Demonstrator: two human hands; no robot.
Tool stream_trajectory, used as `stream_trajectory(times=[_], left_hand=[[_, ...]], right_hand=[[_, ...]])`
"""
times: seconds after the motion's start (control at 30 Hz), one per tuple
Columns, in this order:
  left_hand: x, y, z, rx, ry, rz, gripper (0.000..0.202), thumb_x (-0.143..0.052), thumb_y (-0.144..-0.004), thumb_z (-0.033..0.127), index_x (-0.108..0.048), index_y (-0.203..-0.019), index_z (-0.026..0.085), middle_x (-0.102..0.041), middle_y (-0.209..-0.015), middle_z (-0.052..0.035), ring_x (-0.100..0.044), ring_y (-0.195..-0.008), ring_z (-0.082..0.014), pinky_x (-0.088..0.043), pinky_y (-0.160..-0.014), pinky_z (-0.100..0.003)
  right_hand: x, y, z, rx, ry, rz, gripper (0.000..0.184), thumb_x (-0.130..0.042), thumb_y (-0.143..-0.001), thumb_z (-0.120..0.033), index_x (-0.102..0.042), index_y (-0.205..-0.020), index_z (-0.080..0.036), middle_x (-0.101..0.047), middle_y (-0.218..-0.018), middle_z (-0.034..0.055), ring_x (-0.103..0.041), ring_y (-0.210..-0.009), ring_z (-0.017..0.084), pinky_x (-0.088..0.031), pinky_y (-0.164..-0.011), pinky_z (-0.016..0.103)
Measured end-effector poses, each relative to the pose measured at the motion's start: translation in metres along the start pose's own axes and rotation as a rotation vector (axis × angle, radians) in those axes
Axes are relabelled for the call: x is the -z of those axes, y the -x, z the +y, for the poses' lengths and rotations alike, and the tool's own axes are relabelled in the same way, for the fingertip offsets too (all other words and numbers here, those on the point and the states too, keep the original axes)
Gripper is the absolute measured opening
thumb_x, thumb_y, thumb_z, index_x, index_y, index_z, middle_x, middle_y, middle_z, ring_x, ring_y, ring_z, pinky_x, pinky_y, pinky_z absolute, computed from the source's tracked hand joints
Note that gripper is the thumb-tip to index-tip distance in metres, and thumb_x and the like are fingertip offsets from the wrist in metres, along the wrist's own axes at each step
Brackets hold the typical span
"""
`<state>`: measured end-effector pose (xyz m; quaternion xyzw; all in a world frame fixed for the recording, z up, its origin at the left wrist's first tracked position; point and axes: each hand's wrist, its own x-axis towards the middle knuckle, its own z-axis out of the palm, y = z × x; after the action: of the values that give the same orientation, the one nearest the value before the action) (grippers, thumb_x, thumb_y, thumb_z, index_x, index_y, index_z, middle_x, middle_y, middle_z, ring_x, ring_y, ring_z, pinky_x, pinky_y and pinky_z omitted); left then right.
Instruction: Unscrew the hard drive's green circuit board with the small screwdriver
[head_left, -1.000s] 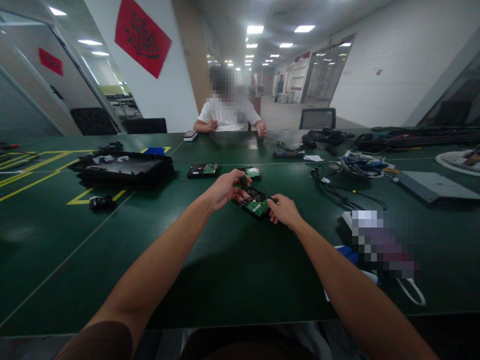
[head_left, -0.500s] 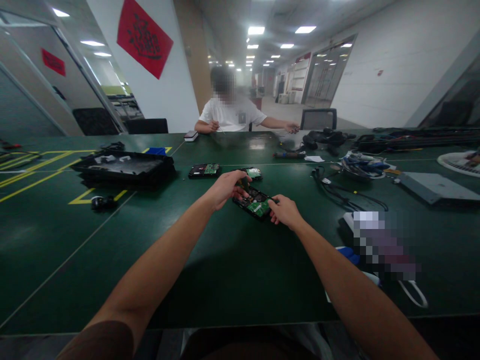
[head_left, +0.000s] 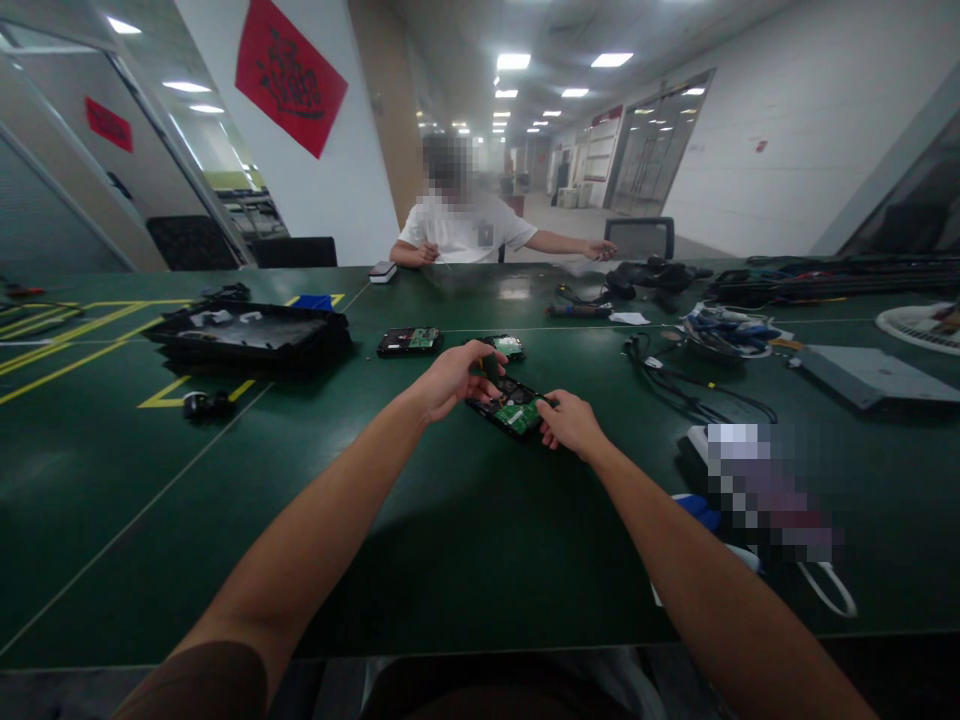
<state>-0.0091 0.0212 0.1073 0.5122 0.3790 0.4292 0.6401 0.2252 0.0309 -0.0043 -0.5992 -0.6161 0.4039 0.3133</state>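
Note:
A black hard drive [head_left: 516, 415] with a green circuit board lies on the table between my two hands. My left hand [head_left: 454, 380] comes over its far left side, fingers wrapped round the dark handle of what looks like a screwdriver [head_left: 490, 368], held upright; its tip is hidden by the fingers. At the right edge of the drive, my right hand [head_left: 568, 420] grips the casing between thumb and fingers. Just beyond lie two similar drives: one black and green [head_left: 409, 341], another with a silvery part [head_left: 507, 347], partly behind my left hand.
Stacked black trays [head_left: 247, 335] stand left, with a small black part [head_left: 208, 405] before them. Black cables [head_left: 667, 385], a bundle of wires [head_left: 726, 332] and a grey metal box [head_left: 874, 375] lie right. Across the green table [head_left: 420, 560] sits a person in a white shirt [head_left: 461, 235].
My hands and the drive stay nearly in place; the screwdriver handle leans slightly differently. Across the table, the person's outstretched hand has moved to the right and a little up.

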Motion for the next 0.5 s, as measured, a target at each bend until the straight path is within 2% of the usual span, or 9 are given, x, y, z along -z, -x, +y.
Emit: stream_trajectory(times=[0.1, 0.33, 0.5], left_hand=[[-0.0026, 0.0004, -0.0007, 0.026, 0.016, -0.039, 0.029, -0.053, -0.092, 0.036, -0.063, -0.105, 0.013, -0.072, -0.1, -0.0136, -0.067, -0.059, -0.0168, -0.054, -0.05, -0.028], [0.0002, -0.0026, -0.0021, -0.039, -0.051, 0.046, 0.027, -0.055, -0.091, 0.034, -0.067, -0.102, 0.012, -0.07, -0.104, -0.0131, -0.069, -0.063, -0.0153, -0.053, -0.053, -0.025], [-0.0032, 0.0003, -0.0006, 0.0, -0.038, -0.008, 0.031, -0.054, -0.092, 0.036, -0.066, -0.107, 0.013, -0.071, -0.103, -0.0142, -0.069, -0.06, -0.0163, -0.05, -0.049, -0.026]], right_hand=[[-0.0005, -0.0016, 0.0019, -0.001, -0.007, 0.004, 0.031, -0.055, -0.102, -0.035, -0.06, -0.126, -0.015, -0.072, -0.073, 0.0025, -0.067, -0.05, 0.013, -0.053, -0.041, 0.019], [-0.0015, -0.0007, -0.0024, -0.009, 0.006, 0.014, 0.026, -0.055, -0.102, -0.031, -0.059, -0.122, -0.014, -0.068, -0.066, 0.0003, -0.065, -0.046, 0.012, -0.05, -0.039, 0.018], [-0.0016, 0.0004, -0.0043, -0.009, -0.008, 0.017, 0.025, -0.054, -0.102, -0.031, -0.059, -0.121, -0.015, -0.067, -0.066, -0.0001, -0.065, -0.046, 0.013, -0.052, -0.039, 0.019]])
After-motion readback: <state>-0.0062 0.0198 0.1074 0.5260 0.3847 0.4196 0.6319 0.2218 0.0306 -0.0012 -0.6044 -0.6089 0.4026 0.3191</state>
